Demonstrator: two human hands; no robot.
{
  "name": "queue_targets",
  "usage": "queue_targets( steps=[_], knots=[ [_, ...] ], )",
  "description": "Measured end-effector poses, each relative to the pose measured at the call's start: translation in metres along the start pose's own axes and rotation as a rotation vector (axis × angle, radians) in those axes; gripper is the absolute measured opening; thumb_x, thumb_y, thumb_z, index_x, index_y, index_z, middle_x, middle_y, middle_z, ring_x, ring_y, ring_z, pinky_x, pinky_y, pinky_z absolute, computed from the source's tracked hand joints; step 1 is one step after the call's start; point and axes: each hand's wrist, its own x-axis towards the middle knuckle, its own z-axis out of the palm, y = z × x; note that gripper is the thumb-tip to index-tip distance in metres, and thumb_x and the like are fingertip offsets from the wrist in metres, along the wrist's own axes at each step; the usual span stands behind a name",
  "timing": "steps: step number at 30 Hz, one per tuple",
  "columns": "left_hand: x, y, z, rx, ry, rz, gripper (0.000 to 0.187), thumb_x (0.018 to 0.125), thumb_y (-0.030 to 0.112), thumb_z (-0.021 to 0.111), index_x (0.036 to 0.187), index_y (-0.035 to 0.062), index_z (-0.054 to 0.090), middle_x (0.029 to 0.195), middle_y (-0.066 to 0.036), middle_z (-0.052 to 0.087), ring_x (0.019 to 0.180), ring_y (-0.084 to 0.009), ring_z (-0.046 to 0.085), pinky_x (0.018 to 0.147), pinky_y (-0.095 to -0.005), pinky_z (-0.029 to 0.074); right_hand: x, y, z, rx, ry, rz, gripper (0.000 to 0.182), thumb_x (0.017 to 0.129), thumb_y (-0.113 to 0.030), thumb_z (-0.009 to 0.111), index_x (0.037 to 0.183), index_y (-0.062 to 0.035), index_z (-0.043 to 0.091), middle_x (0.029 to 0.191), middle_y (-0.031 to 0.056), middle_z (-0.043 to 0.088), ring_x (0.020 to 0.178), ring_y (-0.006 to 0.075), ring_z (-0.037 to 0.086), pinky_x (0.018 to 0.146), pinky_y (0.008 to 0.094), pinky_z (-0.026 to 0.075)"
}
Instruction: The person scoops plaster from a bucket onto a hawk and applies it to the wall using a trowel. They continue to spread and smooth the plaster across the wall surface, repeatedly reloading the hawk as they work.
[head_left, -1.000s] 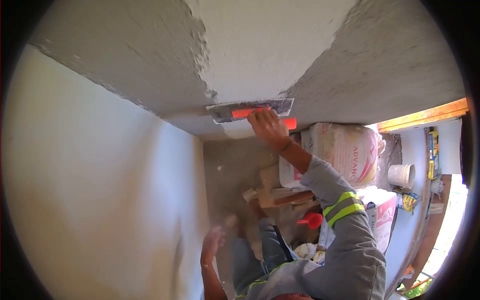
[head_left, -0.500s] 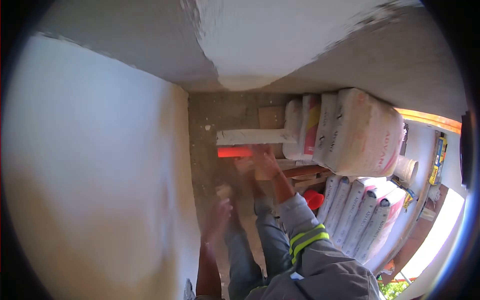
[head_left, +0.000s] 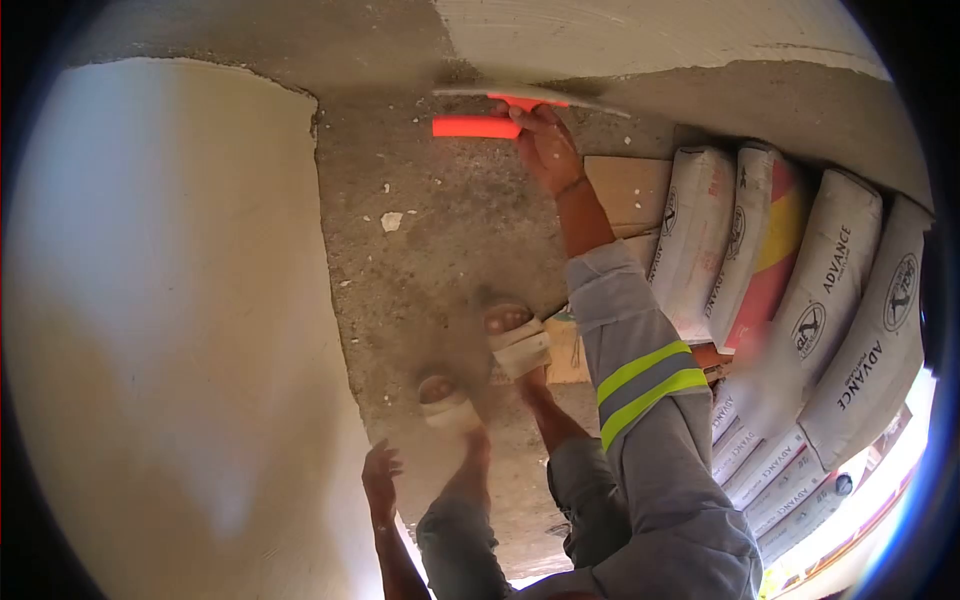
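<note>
My right hand (head_left: 548, 150) is wrapped round the bright orange handle of a plastering trowel (head_left: 468, 127), held out at arm's length. Its long thin blade shows nearly edge-on, close to the foot of the far wall (head_left: 640, 35), which carries a patch of pale plaster. Lower down on the left, my left hand (head_left: 381, 478) hangs beside the smooth white side wall (head_left: 190, 300). Its fingers are loosely bent and apart, with nothing in them.
Printed cement bags (head_left: 840, 260) stand in a row along the right, with more bags (head_left: 780, 480) behind. Flat cardboard (head_left: 625, 190) lies next to them. The rough concrete floor (head_left: 400, 290) has pale crumbs on it; my sandalled feet stand there.
My right hand has carried the trowel forward toward the far wall, and its blade has turned nearly edge-on. My left hand has shifted toward the side wall. The view has moved too.
</note>
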Motion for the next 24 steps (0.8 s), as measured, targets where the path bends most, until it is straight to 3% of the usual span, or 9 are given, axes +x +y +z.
queue_targets(
  steps=[3,6,8,11,16,21,23,24],
  knots=[
    [-0.022,-0.016,-0.012,0.012,0.000,-0.029,0.057,0.097,0.053,0.052,0.129,0.0051,0.056,0.106,-0.011,0.066,0.085,-0.0163,0.061,0.074,-0.0312,0.052,-0.011,-0.027,0.018,-0.024,-0.018,-0.011,0.020,0.090,-0.007,0.064,0.109,-0.0013,0.062,0.106,0.0087,0.066,0.102,0.0209,0.061,0.099,0.0354,0.044],
    [-0.069,-0.004,-0.033,0.057,-0.024,-0.026,0.051,0.099,0.046,0.053,0.129,0.0049,0.056,0.106,-0.012,0.066,0.083,-0.0168,0.062,0.072,-0.0313,0.052,-0.045,-0.092,0.069,-0.022,-0.147,-0.067,0.022,0.088,-0.012,0.064,0.105,0.0013,0.059,0.103,0.0091,0.064,0.101,0.0202,0.059,0.096,0.0341,0.043],
    [-0.108,0.013,-0.046,0.063,-0.049,0.012,0.043,0.101,0.037,0.051,0.129,0.0050,0.055,0.106,-0.012,0.067,0.080,-0.0172,0.062,0.071,-0.0314,0.053,-0.078,-0.143,0.118,-0.075,-0.125,-0.105,0.020,0.089,-0.013,0.062,0.103,0.0010,0.059,0.102,0.0085,0.064,0.100,0.0192,0.059,0.093,0.0331,0.043],
    [-0.169,0.044,-0.066,-0.014,-0.050,-0.018,0.035,0.098,0.024,0.049,0.125,0.0030,0.057,0.102,-0.010,0.068,0.080,-0.0169,0.064,0.067,-0.0296,0.053,-0.141,-0.237,0.206,-0.216,-0.073,-0.101,0.019,0.090,-0.014,0.060,0.101,0.0014,0.058,0.101,0.0090,0.064,0.099,0.0186,0.058,0.088,0.0322,0.042],
    [-0.285,0.120,-0.091,-0.089,-0.092,0.176,0.030,0.096,0.027,0.055,0.111,0.0013,0.060,0.081,-0.006,0.064,0.062,-0.0115,0.058,0.052,-0.0256,0.045,-0.265,-0.421,0.392,-0.169,-0.091,-0.172,0.020,0.092,-0.016,0.057,0.103,0.0014,0.056,0.100,0.0091,0.063,0.095,0.0164,0.057,0.083,0.0291,0.042],
    [-0.364,0.211,-0.099,-0.153,-0.199,0.266,0.028,0.096,0.023,0.055,0.114,0.0027,0.063,0.089,-0.008,0.069,0.065,-0.0131,0.062,0.055,-0.0277,0.052,-0.363,-0.607,0.557,-0.131,-0.244,-0.284,0.023,0.094,-0.016,0.055,0.112,-0.0017,0.057,0.100,0.0063,0.064,0.092,0.0160,0.058,0.079,0.0292,0.043],
    [-0.377,0.242,-0.093,-0.143,-0.254,0.369,0.031,0.096,0.026,0.055,0.116,0.0042,0.063,0.090,-0.007,0.069,0.067,-0.0128,0.062,0.055,-0.0266,0.051,-0.382,-0.666,0.581,-0.659,-0.261,-0.747,0.032,0.090,-0.013,0.062,0.121,-0.0060,0.057,0.102,0.0090,0.065,0.088,0.0245,0.061,0.076,0.0370,0.049],
    [-0.380,0.261,-0.094,-0.141,-0.286,0.422,0.033,0.096,0.028,0.055,0.117,0.0047,0.062,0.091,-0.007,0.069,0.067,-0.0129,0.063,0.056,-0.0262,0.052,-0.394,-0.698,0.604,-0.940,-0.244,-0.985,0.032,0.089,-0.013,0.064,0.120,-0.0056,0.059,0.103,0.0098,0.067,0.089,0.0239,0.063,0.078,0.0363,0.050]
  ],
)
